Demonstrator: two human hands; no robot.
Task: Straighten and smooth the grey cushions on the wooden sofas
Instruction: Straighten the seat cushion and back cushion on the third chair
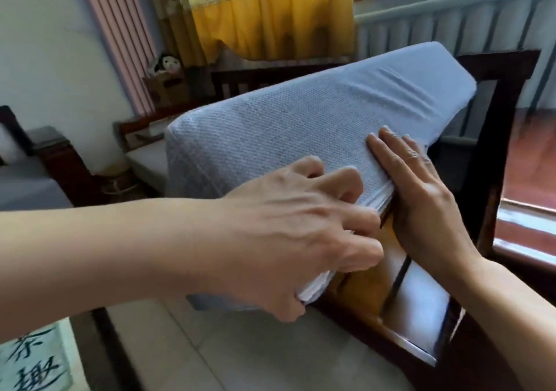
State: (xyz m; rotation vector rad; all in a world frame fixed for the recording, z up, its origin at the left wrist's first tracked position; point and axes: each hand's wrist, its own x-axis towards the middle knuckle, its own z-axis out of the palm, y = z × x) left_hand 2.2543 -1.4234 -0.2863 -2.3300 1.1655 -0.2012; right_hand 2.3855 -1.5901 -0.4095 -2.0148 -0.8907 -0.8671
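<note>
Cushion (301, 114) edge pinched, left hand (288, 240) grip

Cushion (301, 114) against sofa frame (493, 138), curtain (270, 14) behind

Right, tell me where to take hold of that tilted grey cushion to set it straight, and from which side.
Grip the grey cushion along its near lower edge, where the cover bunches into folds; the left hand already pinches there. Come from the front, since the wooden sofa frame blocks the back. The right hand can steady the edge flat.
</note>
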